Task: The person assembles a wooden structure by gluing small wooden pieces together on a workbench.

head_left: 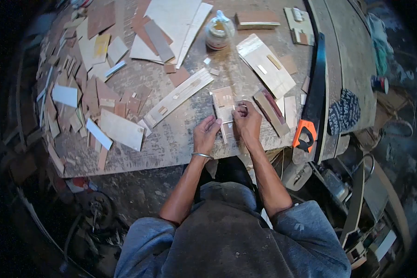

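A small wooden panel point(224, 103) with little raised pieces on it lies at the table's front middle. A narrow wood strip point(226, 133) extends below it toward me. My left hand point(205, 133), with a metal bangle at the wrist, grips the panel's lower left edge between thumb and fingers. At the panel's right edge is my right hand point(248, 119), its fingers curled and pinched together. Whatever those fingertips hold is too small to make out. A long wood strip point(180, 96) lies to the left, and a wood block with a reddish piece point(272, 111) to the right.
Wood offcuts point(120, 104) cover the table's left side. A glue jar point(219, 32) stands at the back. On the right lie a handsaw point(313, 88) with an orange handle and a dark printed cloth point(344, 112). A pale board point(267, 67) rests behind my right hand.
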Demonstrator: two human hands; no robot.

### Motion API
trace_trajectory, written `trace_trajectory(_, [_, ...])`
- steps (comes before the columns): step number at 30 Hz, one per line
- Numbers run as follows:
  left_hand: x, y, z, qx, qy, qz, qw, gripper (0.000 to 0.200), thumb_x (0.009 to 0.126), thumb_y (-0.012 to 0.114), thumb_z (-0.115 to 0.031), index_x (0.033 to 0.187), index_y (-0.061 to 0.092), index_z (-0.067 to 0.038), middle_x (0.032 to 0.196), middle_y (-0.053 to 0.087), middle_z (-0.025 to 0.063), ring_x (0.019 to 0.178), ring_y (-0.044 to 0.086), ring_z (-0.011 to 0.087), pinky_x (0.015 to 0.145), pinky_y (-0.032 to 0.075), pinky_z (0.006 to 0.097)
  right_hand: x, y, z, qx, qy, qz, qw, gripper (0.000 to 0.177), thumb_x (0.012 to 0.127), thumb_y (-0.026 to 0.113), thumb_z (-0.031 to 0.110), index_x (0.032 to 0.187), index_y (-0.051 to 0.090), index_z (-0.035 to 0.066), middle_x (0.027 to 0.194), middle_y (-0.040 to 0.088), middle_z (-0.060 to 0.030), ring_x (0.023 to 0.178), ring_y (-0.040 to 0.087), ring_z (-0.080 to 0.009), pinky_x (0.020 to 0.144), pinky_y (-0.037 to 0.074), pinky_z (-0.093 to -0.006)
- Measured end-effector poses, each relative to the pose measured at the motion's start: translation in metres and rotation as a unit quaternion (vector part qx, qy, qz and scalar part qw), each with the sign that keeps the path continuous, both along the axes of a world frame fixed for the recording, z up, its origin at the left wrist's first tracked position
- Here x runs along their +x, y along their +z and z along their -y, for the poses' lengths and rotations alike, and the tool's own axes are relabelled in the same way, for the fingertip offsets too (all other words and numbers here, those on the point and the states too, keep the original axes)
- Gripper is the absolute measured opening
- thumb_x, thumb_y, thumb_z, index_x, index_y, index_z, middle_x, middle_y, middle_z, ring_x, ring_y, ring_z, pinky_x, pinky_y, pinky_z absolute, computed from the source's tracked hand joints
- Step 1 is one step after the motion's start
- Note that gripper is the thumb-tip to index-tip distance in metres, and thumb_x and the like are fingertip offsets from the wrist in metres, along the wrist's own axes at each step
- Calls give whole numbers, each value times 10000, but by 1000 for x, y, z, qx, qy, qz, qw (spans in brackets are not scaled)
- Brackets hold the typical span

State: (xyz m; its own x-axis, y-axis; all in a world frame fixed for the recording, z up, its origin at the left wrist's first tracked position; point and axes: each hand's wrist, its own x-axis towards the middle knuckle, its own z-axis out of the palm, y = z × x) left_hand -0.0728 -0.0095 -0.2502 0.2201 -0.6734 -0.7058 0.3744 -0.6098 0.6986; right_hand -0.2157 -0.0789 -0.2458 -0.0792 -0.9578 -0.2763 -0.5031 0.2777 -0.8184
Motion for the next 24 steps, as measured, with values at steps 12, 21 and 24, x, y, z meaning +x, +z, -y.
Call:
trace_trajectory(12, [20,0,-53,-100,-102,150,978,698,842,837,-293,1396,548,17,1327,649,174,1183,643,287,949,548,394,-13,6,10,-22,115,-15,993,466,852,743,49,1284,592,-42,950,723,-140,827,697,-202,792,559,-326])
trace_trajectory(21, [62,-14,-63,-220,-293,339,867,922,755,822,-129,1536,345,-14,1499,452,248,1403,407,421,1192,341,456,-53,4,27,-83,437,-64,893,876,806,828,138,1547,368,53,1467,535,-179,1315,539,-348,1106,437,-426])
trace_trajectory(24, [69,-10,-36,-230,-308,350,854,1090,704,881,-189,1578,247,-34,1567,379,236,1450,361,409,1227,305,445,-54,2,27,-114,453,-78,881,913,789,846,151,1552,353,51,1485,512,-190,1349,504,-377,1137,407,-437])
